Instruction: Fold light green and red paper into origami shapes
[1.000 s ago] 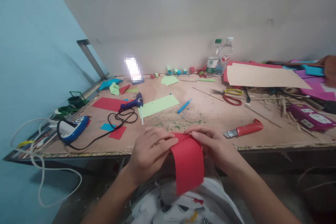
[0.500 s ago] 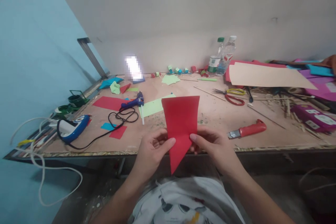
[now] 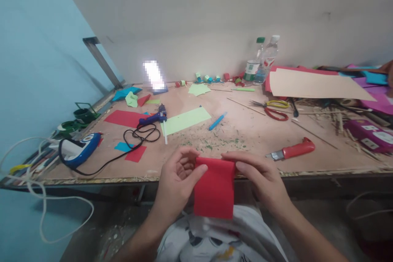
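Note:
A sheet of red paper (image 3: 214, 192) hangs between my hands just off the table's front edge, bent over along its top. My left hand (image 3: 181, 176) pinches the upper left corner, thumb in front and fingers behind. At the upper right corner, my right hand (image 3: 258, 172) has its thumb and forefinger around the edge of the paper. The back of the paper and some fingertips are hidden. Beyond the hands, a blue pen (image 3: 217, 121) lies beside a long pale green paper strip (image 3: 187, 120).
A blue glue gun (image 3: 153, 116) with a black cord and a blue power strip (image 3: 82, 151) lie on the left. Right are a red-handled box cutter (image 3: 291, 150), scissors (image 3: 272, 109), thin sticks and stacked paper (image 3: 316, 84). Two bottles (image 3: 252, 67) stand at the back wall.
The red paper has been folded or flipped down: its upright upper part and lower pointed corner no longer show. The blue pen behind it has come into view. My hands stay at its sides.

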The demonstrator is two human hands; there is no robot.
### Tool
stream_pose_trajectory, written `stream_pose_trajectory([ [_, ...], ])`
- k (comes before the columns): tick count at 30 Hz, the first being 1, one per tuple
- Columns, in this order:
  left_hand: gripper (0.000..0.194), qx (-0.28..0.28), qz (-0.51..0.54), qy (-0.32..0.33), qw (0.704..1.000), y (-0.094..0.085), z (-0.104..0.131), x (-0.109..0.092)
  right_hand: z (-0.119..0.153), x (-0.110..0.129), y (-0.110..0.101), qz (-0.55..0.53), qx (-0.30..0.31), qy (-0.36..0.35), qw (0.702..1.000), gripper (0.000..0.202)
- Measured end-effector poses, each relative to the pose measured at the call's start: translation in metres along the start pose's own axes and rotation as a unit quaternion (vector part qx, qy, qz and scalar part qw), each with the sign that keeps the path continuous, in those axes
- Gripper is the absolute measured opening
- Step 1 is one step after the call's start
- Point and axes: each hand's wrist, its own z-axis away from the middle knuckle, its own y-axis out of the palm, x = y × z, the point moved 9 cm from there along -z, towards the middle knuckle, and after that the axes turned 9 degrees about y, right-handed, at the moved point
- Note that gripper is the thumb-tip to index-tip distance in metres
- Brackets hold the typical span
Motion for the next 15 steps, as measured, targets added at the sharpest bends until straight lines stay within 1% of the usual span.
stream_pose_trajectory([
  [2, 0.026, 0.009, -0.023, -0.001, 1.000, 0.002, 0.003, -0.001, 0.001, -0.005, 0.001, -0.002, 0.004, 0.036, 0.999, 0.020],
  [4, 0.026, 0.022, -0.036, -0.004, 0.999, 0.004, 0.006, -0.001, 0.003, -0.007, 0.010, 0.009, 0.039, 0.061, 0.997, 0.020],
  [6, 0.025, 0.030, -0.038, -0.006, 0.999, 0.005, 0.009, -0.002, 0.005, -0.007, 0.018, 0.027, 0.072, 0.070, 0.995, 0.019],
  [7, 0.025, 0.033, -0.034, -0.007, 0.999, 0.006, 0.010, -0.002, 0.005, -0.006, 0.020, 0.036, 0.078, 0.069, 0.994, 0.019],
  [10, 0.022, 0.042, -0.003, -0.018, 0.999, 0.009, 0.014, -0.001, 0.006, -0.002, 0.019, 0.053, 0.056, 0.051, 0.996, 0.018],
  [13, 0.021, 0.062, 0.033, -0.051, 0.996, 0.016, 0.018, 0.004, 0.008, 0.002, 0.018, 0.068, 0.033, 0.028, 0.997, 0.015],
  [15, 0.021, 0.065, 0.029, -0.070, 0.995, 0.018, 0.020, 0.009, 0.010, 0.002, 0.017, 0.073, 0.022, 0.020, 0.997, 0.013],
])
